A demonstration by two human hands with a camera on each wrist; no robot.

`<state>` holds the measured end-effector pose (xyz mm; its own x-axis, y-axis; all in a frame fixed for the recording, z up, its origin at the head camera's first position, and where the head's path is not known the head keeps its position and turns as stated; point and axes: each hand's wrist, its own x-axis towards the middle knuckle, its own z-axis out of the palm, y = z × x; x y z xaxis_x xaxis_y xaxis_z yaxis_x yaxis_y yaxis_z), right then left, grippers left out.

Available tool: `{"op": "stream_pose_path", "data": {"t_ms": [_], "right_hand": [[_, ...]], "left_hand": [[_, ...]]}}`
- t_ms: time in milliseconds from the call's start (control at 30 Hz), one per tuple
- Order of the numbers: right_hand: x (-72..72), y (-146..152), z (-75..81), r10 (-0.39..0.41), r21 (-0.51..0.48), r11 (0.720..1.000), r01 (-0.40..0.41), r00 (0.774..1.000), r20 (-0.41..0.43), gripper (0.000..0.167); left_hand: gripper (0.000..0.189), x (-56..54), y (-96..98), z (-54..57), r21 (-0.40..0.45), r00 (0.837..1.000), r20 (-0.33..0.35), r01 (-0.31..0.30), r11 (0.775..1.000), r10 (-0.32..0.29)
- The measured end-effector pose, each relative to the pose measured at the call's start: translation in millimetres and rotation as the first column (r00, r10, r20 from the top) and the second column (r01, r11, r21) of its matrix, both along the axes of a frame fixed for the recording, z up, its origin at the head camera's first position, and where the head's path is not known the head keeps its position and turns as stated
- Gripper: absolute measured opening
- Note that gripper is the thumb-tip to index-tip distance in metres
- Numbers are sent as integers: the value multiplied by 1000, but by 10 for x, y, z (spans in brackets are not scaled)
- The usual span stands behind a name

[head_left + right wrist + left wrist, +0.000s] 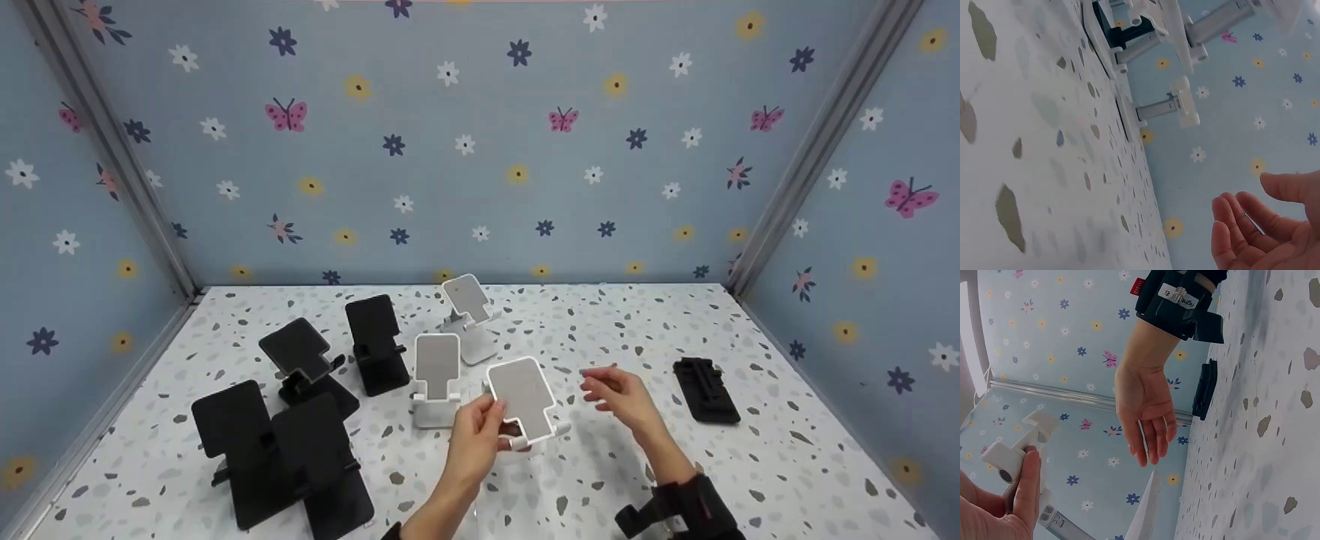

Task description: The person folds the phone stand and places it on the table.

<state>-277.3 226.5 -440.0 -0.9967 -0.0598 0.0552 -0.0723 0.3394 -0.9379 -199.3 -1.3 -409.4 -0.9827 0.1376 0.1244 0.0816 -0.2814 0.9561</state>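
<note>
My left hand (474,433) grips a white phone stand (523,391) with a grey pad, its thumb over the lower left of the plate and its fingers behind. The stand is raised and tilted above the table, and its base is mostly hidden in the head view. In the left wrist view the white support lips of that phone stand (1008,460) show beside the fingers. To the right, my right hand (624,399) hovers apart from the stand and holds nothing. Its fingers are relaxed and slightly bent, as the right wrist view of the right hand (1264,230) shows.
Two white phone stands, one near (437,365) and one farther back (468,297), stand behind the left hand. Several black phone stands (375,324) stand at the left. A folded black stand (706,391) lies at the right. Patterned walls (480,180) enclose the speckled table (600,322).
</note>
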Motion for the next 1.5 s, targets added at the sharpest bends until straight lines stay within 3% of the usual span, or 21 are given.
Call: {"op": "stream_pose_path", "data": {"t_ms": [100, 233, 433, 533, 700, 1100, 1500], "right_hand": [[60, -115, -44, 134, -36, 990, -133, 990, 32, 33], [84, -207, -163, 302, -95, 951, -295, 951, 64, 33], [155, -312, -232, 424, -182, 898, -400, 897, 125, 29], [184, -345, -246, 437, -191, 893, -409, 888, 141, 30], [220, -374, -247, 427, -204, 896, -395, 893, 146, 34], [231, -380, -267, 429, -172, 895, -411, 900, 79, 36], [258, -392, -237, 402, -148, 911, -386, 910, 99, 46]], "left_hand": [[21, -7, 33, -10, -9, 1000, 5, -4, 1000, 4], [21, -22, 68, -21, -17, 1000, 6, -8, 1000, 8], [24, -43, 90, -41, 12, 1000, 4, 27, 1000, -27], [24, -46, 91, -50, 1, 1000, 2, 27, 1000, -27], [23, -36, 95, -54, 2, 999, 7, 36, 999, -36], [26, -29, 73, -63, 14, 996, 50, 76, 997, -76], [40, -51, 64, -123, 12, 996, 2, 87, 996, -87]]}}
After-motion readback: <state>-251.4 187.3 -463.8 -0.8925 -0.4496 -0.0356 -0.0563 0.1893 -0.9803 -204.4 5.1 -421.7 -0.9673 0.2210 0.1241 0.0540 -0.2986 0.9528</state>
